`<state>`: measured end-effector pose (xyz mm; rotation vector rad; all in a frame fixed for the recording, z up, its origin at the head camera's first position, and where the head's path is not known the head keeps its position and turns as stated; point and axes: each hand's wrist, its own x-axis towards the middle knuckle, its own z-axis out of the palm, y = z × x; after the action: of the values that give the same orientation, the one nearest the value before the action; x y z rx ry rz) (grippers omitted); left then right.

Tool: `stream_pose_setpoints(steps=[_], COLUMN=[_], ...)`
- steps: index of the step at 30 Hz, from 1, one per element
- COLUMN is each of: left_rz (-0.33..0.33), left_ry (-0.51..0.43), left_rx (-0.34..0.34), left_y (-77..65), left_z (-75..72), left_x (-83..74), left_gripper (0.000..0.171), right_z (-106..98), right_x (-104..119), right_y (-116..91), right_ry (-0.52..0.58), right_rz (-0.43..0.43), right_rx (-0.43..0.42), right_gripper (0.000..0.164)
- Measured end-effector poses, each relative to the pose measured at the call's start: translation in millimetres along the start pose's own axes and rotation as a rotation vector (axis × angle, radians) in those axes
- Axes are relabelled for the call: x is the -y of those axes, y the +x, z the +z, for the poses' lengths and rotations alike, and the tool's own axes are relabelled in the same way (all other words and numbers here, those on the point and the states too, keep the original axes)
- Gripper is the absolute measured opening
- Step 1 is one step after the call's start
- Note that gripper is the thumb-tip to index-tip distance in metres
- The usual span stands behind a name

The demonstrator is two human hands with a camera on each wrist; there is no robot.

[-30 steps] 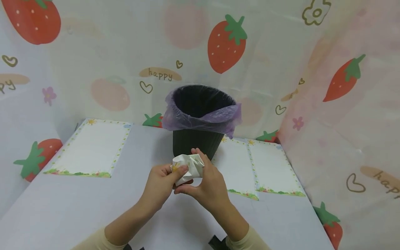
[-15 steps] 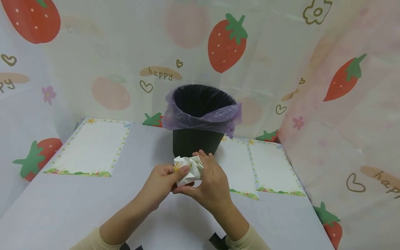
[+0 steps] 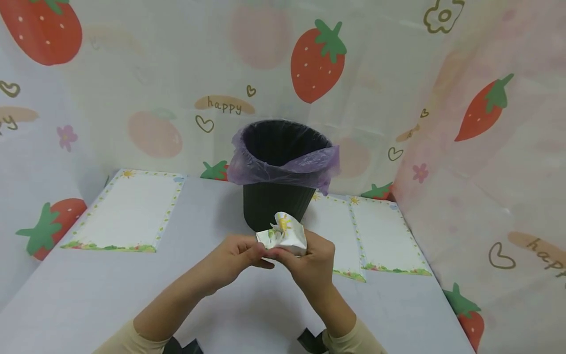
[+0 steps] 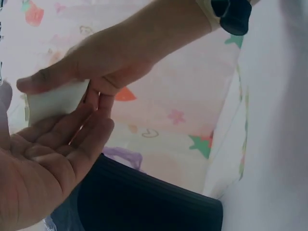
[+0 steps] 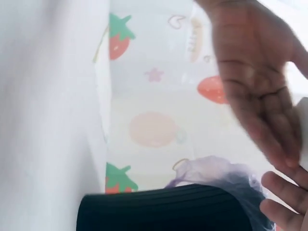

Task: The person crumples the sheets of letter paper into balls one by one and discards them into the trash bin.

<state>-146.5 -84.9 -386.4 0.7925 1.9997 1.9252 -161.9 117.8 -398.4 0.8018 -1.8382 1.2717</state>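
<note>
A crumpled sheet of white paper (image 3: 289, 238) with a yellow sun and green print is held between both hands, in front of the bin in the head view. My right hand (image 3: 316, 260) grips it, thumb on the near side and fingers behind. My left hand (image 3: 236, 260) holds its left end, with the thumb tip beside the right thumb. The left wrist view shows the left palm and slightly bent fingers (image 4: 79, 144) under the pale paper (image 4: 57, 103). In the right wrist view, only a sliver of paper (image 5: 303, 130) shows beside the left hand (image 5: 257, 77).
A dark bin (image 3: 271, 204) lined with a purple bag (image 3: 283, 172) stands just beyond the hands. One flat decorated sheet (image 3: 128, 209) lies left on the white table (image 3: 101, 295). Two more, a partly covered sheet (image 3: 333, 231) and a rightmost sheet (image 3: 389, 236), lie right.
The crumpled paper has turned and shifted slightly right. My right hand now wraps farther round it, while the left thumb has slid from its front to its lower left edge.
</note>
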Motion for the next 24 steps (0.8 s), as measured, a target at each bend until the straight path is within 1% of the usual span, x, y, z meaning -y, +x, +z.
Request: stream_pose_setpoints(steps=[1, 3, 5, 6, 8, 10, 11, 13, 14, 16, 17, 19, 21, 22, 24], left_rz=[0.007, 0.022, 0.056, 0.089, 0.171, 0.252, 0.287, 0.327, 0.343, 0.353, 0.360, 0.379, 0.400, 0.408, 0.429], left_ry=[0.043, 0.139, 0.267, 0.324, 0.375, 0.366, 0.336, 0.264, 0.226, 0.159, 0.135, 0.110, 0.101, 0.100, 0.115], left_rx=[-0.026, -0.104, -0.201, -0.243, -0.282, -0.264, -0.235, -0.155, -0.108, -0.017, 0.020, 0.067, 0.079, 0.070, 0.022], left_y=[0.2, 0.9, 2.0, 2.8, 4.6, 6.1, 6.6, 7.2, 7.3, 6.9, 6.7, 6.1, 5.3, 4.8, 3.9], left_z=[0.6, 2.1, 2.6, 2.6, 1.6, -0.1, -1.0, -2.8, -3.6, -5.0, -5.6, -6.0, -5.1, -4.1, -1.5], left_x=[1.2, 3.5, 5.8, 6.7, 8.2, 9.1, 9.2, 9.2, 9.2, 8.5, 8.2, 7.7, 7.3, 7.2, 6.7], left_gripper=[0.048, 0.049, 0.062, 0.068, 0.081, 0.088, 0.090, 0.093, 0.095, 0.098, 0.100, 0.101, 0.099, 0.095, 0.084], right_z=[-1, -4, -6, -6, -7, -6, -6, -6, -6, -7, -7, -9, -12, -12, -14], right_x=[1, 3, 4, 4, 5, 4, 4, 4, 3, 3, 3, 2, 1, 1, 1], right_y=[1, 1, 2, 3, 4, 5, 6, 6, 6, 6, 7, 8, 9, 9, 10], right_ry=[0.035, 0.091, 0.114, 0.129, 0.207, 0.327, 0.396, 0.498, 0.524, 0.553, 0.555, 0.560, 0.590, 0.608, 0.631], right_rz=[0.059, 0.195, 0.331, 0.401, 0.516, 0.607, 0.643, 0.695, 0.714, 0.742, 0.749, 0.754, 0.741, 0.726, 0.708], right_rx=[-0.002, 0.000, 0.015, 0.024, 0.050, 0.087, 0.114, 0.188, 0.234, 0.336, 0.392, 0.492, 0.582, 0.621, 0.671], right_gripper=[0.046, 0.036, 0.027, 0.022, 0.019, 0.022, 0.025, 0.035, 0.040, 0.050, 0.056, 0.065, 0.071, 0.075, 0.082])
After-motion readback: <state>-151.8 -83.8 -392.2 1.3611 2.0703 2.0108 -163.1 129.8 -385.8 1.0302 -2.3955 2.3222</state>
